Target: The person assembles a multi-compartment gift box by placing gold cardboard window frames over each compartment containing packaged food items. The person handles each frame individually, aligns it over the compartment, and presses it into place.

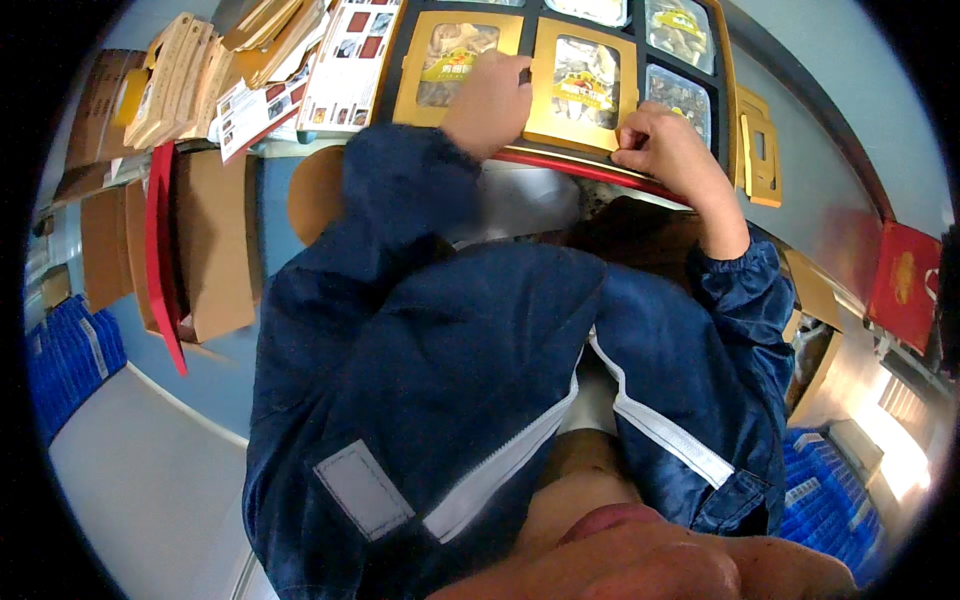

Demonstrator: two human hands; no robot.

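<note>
A gold window box (pixel 543 93) of dried food, seen through a clear front, sits in the black-lined gift box (pixel 508 145) at the top of the view. The fingers of my left hand (pixel 490 108) are curled at its left edge, and that hand covers part of a second gold window box (pixel 412 92). At the lower right corner of the first one, my right hand (pixel 668 148) pinches the gold edge between thumb and fingers. Clear-topped packs of dried food (pixel 680 30) fill compartments to the right and farther back.
An empty gold window sleeve (pixel 762 150) lies right of the gift box. Stacked flat gold sleeves (pixel 180 80) and a printed card (pixel 345 70) lie to the left. Below are open brown cartons (pixel 215 240); blue bundles (pixel 75 350) stand on the floor.
</note>
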